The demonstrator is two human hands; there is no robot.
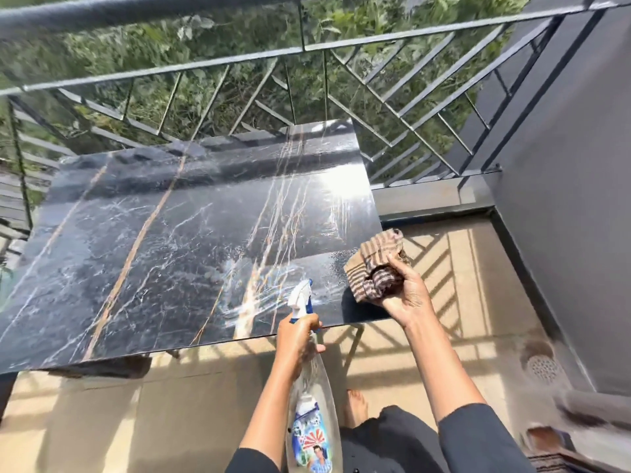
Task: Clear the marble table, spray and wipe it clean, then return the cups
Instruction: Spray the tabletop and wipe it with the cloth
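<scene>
Left grip (298, 339) is clenching the spray bottle (312, 404) by its neck, at 6 o'clock on the marble desk (170, 233). Right grip (403, 291) is wadding the striped cloth (375, 264) at the 4 o'clock corner. Cloth is likely handling soft and light; the bottle is probably slippery when wet, so the neck hold suits.

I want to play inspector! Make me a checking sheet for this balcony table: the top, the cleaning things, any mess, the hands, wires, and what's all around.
Surface: marble table, dark and shiny, with wet spray streaks near its front right part.
Job's things: spray bottle with its nozzle aimed at the table; striped cloth bunched up at the table's front right corner; no cups in view.
Clutter: nothing seen.
Hands: left hand grips the spray bottle's neck; right hand grips the cloth.
Cables: nothing seen.
Surroundings: metal railing behind the table, green plants beyond it, grey wall on the right, floor drain near the wall.
</scene>
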